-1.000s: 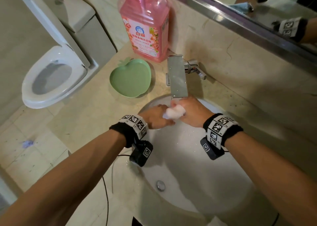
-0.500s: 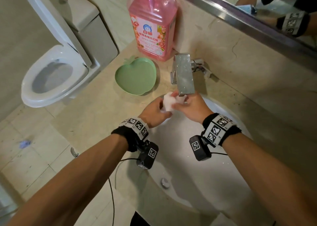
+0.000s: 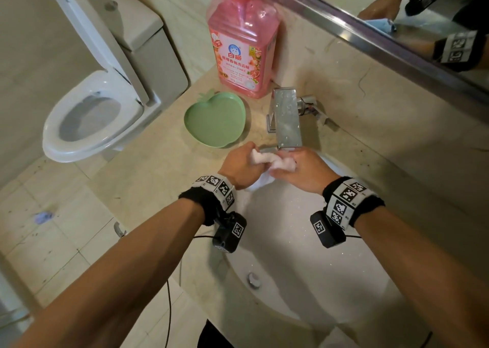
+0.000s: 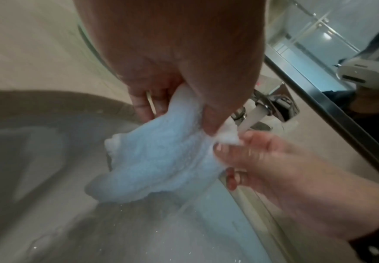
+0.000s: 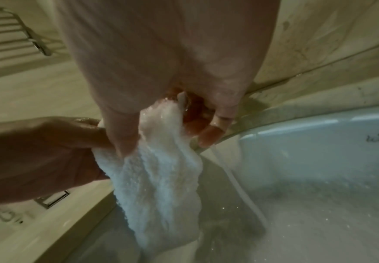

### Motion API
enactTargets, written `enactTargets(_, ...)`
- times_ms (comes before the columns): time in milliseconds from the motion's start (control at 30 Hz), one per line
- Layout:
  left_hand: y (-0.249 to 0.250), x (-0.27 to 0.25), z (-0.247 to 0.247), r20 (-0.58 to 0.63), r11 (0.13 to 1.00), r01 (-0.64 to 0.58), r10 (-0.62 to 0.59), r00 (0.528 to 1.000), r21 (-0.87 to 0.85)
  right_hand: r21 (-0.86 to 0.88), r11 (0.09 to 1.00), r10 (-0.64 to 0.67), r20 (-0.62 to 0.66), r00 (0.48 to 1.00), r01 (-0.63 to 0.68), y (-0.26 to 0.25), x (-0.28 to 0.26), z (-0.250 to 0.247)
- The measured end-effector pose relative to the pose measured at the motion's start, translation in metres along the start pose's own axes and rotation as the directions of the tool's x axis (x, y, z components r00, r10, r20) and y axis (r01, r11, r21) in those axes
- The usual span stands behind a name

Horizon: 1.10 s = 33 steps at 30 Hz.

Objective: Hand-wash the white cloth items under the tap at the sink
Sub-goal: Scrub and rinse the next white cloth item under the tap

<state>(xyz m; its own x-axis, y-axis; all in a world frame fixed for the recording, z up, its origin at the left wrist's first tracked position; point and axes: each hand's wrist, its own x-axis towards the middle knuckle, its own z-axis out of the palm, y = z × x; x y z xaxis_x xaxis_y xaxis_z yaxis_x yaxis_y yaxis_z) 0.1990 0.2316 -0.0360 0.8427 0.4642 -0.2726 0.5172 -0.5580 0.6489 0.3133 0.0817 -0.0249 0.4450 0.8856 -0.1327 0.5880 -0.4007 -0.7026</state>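
Beige stone counter (image 3: 148,178) (speckled, worn) surrounds white sink (image 3: 330,281) beside toilet (image 3: 87,125).

Bare forearms, black wristbands (image 3: 209,199) with white square-code tags, small black tagged cameras (image 3: 229,232) below, thin black cable (image 3: 168,308)

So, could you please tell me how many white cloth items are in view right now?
1: a white cloth gripped between both hands, just below the tap over the sink. Others may be hidden behind the hands.

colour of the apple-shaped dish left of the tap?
Light green, plain with no pattern. The apple-shaped dish shows best in the head view.
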Motion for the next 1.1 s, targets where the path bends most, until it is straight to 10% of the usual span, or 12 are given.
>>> enactTargets(167, -0.004, 0.001, -0.008, 0.047, 0.967, 0.008, 0.004, 0.999, -0.253, -0.095, 0.967, 0.238, 0.01, 0.971, -0.236, 0.016, -0.004, -0.012)
enactTargets(300, -0.005, 0.003, -0.007, 0.135, 0.911, 0.042, 0.015, 0.991, -0.41, 0.167, 0.937, 0.307, 0.019, 0.952, -0.306, 0.022, -0.011, -0.02)
enactTargets(500, -0.004, 0.003, -0.004, 0.055, 0.999, 0.046, -0.044, 0.998, -0.029, 0.156, 0.928, 0.347, -0.032, 0.937, -0.339, 0.02, -0.018, -0.024)
enactTargets(700, 0.005, 0.003, -0.006, -0.009, 0.97, 0.225, -0.227, 0.974, -0.094, 0.183, 0.902, 0.414, -0.107, 0.904, -0.391, 0.009, 0.002, -0.004)
enactTargets(833, 0.019, 0.003, -0.005, 0.153, 0.837, 0.38, -0.348, 0.925, -0.394, 0.372, 0.82, 0.472, -0.008, 0.882, -0.435, -0.002, 0.007, 0.012)
enactTargets(1100, 0.016, -0.013, 0.002, 0.232, 0.912, 0.21, -0.132, 0.964, -0.352, 0.466, 0.729, 0.522, 0.097, 0.847, -0.502, 0.002, 0.013, 0.021)
